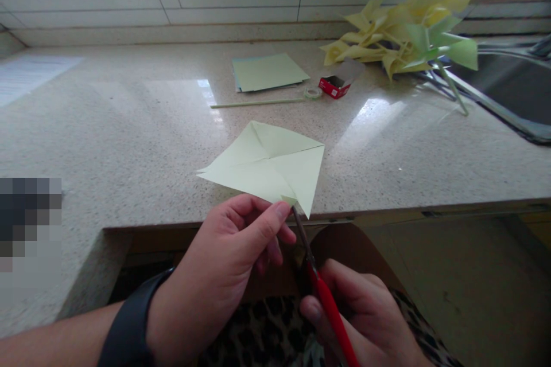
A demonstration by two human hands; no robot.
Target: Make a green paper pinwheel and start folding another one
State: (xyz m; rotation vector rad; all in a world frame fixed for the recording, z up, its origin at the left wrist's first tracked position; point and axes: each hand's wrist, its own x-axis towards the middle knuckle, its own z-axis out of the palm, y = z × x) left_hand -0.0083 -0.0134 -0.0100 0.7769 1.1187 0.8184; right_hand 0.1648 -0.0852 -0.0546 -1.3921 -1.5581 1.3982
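A pale green sheet of paper (241, 163) with diagonal creases lies at the counter's front edge, one corner reaching past it. Slits show at its left corner and at its near corner. My left hand (241, 246) pinches the near corner between thumb and fingers, where a small flap bends up. In my right hand (361, 309) are scissors (325, 292) with red handles. Their dark blades point up and away from me, and the tips meet the paper at the near slit, just right of my left thumb.
Behind the paper lie a stack of coloured paper (271, 71), a thin green stick (258, 104), a tape roll (313, 93) and an open red box (333, 87). Yellow and green paper pinwheels (443, 46) rest by the sink (508, 80). A printed sheet (34, 74) lies far left.
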